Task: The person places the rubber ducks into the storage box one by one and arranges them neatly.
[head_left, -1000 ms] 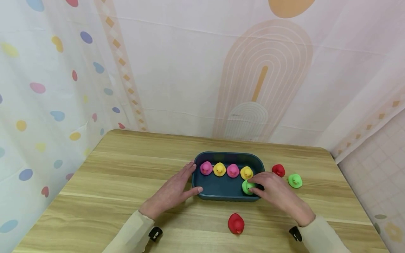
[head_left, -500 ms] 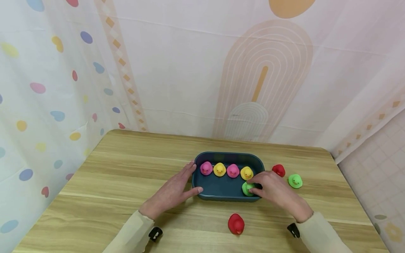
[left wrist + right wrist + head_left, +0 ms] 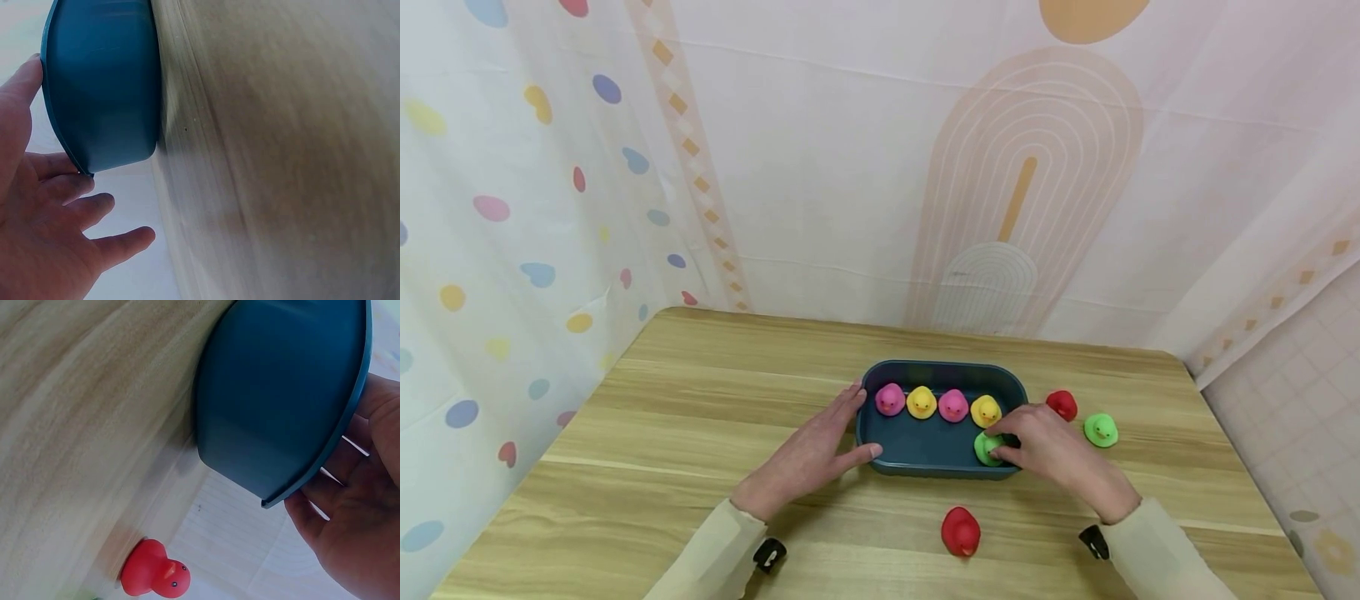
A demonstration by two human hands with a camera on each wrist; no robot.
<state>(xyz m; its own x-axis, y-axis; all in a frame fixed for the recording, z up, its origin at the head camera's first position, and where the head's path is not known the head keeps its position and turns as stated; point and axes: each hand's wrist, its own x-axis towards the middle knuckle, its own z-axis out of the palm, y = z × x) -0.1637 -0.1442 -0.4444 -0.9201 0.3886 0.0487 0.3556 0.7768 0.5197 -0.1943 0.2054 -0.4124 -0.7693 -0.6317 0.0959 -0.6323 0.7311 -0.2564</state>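
Observation:
A dark blue oblong tub [image 3: 917, 443] stands on the table. My left hand [image 3: 805, 461] rests against its left end, thumb and fingertips at the rim; in the left wrist view the other fingers are spread and fairly straight. My right hand [image 3: 1060, 457] reaches over the right end and pinches a green rubber duck [image 3: 983, 448] low in the near right corner, partly hidden by the fingers. Along the tub's far side sit a pink duck [image 3: 890, 400], a yellow duck [image 3: 921, 402], another pink duck [image 3: 953, 406] and another yellow duck [image 3: 986, 411].
Right of the tub, a red duck [image 3: 1062, 405] and a second green duck [image 3: 1101, 430] stand on the wooden table [image 3: 715, 400]. Another red duck [image 3: 961, 532] lies in front of the tub. A patterned curtain [image 3: 820, 167] hangs behind the table.
The right hand and the green duck in it have shifted very slightly toward the tub's near side. The left hand, tub and other ducks keep their places.

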